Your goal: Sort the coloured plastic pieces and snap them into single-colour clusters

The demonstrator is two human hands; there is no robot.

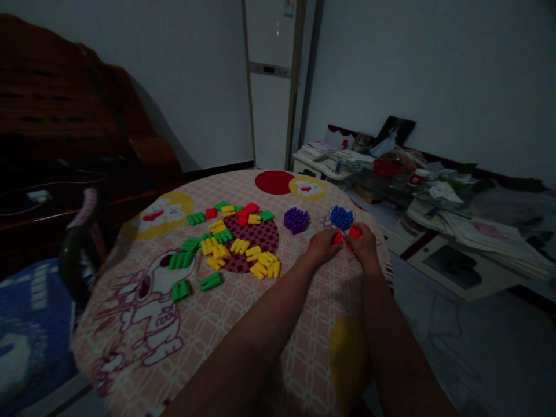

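Note:
My left hand [322,247] is closed around a small red toy block [337,237] at the right side of the table. Close beside it, my right hand [365,248] pinches another red toy block [355,232]. Just beyond the hands sits a cluster of blue blocks [341,217]. A purple block cluster [296,220] stands to its left. Farther left lie loose yellow blocks [240,247], green blocks [181,259] and red blocks [247,214], several of each. The fingers partly cover both held blocks.
The round table carries a patterned cloth [304,336]. At the right, a low cabinet [452,255] is piled with papers and household items. A wooden bench [78,116] stands at the left, with a chair [78,249] near the table. A tall white appliance [271,110] is behind.

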